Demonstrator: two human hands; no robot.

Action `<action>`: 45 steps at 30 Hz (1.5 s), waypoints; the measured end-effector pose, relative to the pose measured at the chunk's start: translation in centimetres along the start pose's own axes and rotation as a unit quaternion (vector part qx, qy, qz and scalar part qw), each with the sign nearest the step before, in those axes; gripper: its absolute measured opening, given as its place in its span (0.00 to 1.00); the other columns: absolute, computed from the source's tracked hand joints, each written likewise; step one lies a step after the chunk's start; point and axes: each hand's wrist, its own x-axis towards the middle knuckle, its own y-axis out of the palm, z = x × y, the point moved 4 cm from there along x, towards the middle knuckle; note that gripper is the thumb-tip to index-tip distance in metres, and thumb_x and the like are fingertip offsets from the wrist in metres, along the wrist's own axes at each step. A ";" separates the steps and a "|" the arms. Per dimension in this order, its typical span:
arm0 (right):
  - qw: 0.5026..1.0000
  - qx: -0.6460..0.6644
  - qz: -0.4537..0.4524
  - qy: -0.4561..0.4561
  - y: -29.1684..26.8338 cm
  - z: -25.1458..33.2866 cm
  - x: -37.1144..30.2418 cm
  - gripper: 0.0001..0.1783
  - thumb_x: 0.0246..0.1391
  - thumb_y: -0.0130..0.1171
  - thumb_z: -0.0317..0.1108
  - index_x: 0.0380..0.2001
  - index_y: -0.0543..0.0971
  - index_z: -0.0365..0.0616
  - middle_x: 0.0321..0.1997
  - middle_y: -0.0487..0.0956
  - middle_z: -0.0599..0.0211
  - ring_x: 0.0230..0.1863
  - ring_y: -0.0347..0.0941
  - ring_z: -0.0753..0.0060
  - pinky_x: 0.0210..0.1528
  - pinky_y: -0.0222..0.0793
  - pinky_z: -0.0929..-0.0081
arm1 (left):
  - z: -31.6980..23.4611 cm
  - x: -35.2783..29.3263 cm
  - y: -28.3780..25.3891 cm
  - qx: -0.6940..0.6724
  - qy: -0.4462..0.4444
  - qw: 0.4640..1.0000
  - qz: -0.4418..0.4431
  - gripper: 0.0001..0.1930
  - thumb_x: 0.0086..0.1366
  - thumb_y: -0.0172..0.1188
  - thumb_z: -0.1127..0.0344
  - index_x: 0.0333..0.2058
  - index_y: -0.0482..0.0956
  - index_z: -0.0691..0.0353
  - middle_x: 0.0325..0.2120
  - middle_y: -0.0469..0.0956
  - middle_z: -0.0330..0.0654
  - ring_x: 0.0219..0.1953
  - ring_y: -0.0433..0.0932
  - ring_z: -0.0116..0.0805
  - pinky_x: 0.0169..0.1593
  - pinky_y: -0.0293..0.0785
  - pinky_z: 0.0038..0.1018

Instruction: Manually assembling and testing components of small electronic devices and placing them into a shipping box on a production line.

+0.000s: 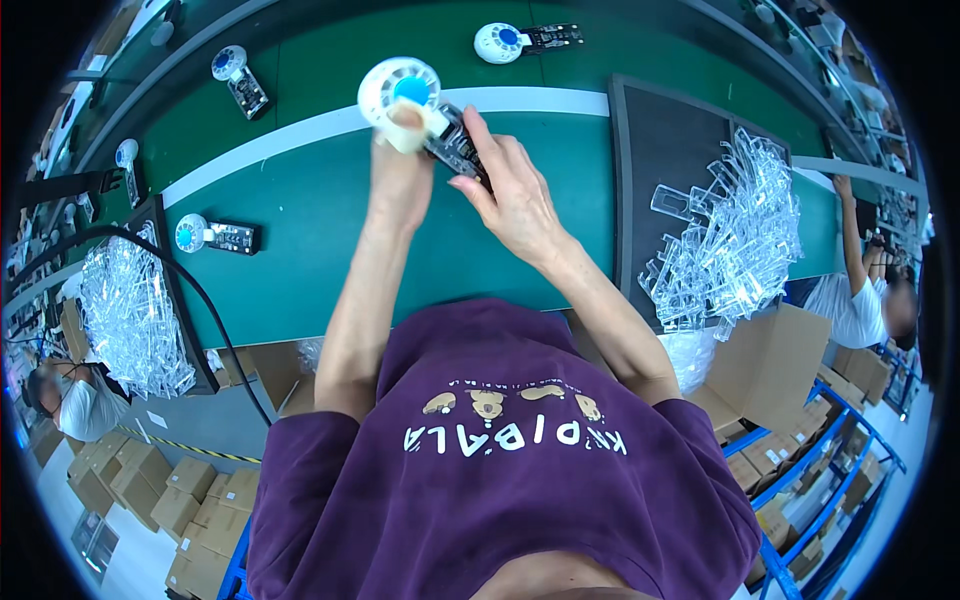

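Between my two hands, over the far edge of the green mat, is a small handheld fan with a round white head, a blue centre and a dark handle with exposed circuitry. My left hand is closed at the lower rim of its head; the fingers are partly smeared by motion. Its dark handle lies in the grip of my right hand, thumb below and fingers above. Another such fan lies to the left on the mat, head to the left.
On the green conveyor belt beyond lie more fans. A black tray at right holds a heap of clear plastic parts; a similar heap stands at far left. A black cable arcs past the left side.
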 end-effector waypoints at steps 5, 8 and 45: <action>0.999 0.003 -0.033 -0.024 -1.0 0.4 0.5 0.25 0.55 0.52 0.41 0.53 0.65 0.40 0.37 0.71 0.55 0.35 0.68 0.62 0.38 0.66 0.71 | 0.5 -0.9 -0.1 0.026 -0.108 0.994 -0.014 0.26 0.58 0.60 0.57 0.48 0.67 0.68 0.44 0.72 0.45 0.46 0.72 0.31 0.48 0.68 0.29; 0.906 0.321 -0.174 0.214 0.2 -3.5 0.3 0.20 0.58 0.46 0.46 0.42 0.70 0.38 0.32 0.72 0.59 0.32 0.68 0.69 0.34 0.65 0.73 | -0.1 -2.0 1.4 0.046 -0.055 0.997 0.018 0.24 0.57 0.61 0.59 0.48 0.68 0.67 0.45 0.72 0.45 0.47 0.72 0.33 0.48 0.68 0.29; 0.996 0.083 0.027 0.004 -7.6 -8.8 -4.0 0.16 0.43 0.56 0.24 0.39 0.69 0.42 0.47 0.67 0.57 0.48 0.68 0.59 0.49 0.65 0.70 | 2.9 16.9 -7.6 0.318 -0.143 0.930 -0.114 0.33 0.50 0.64 0.47 0.47 0.67 0.69 0.37 0.73 0.48 0.30 0.77 0.32 0.25 0.72 0.21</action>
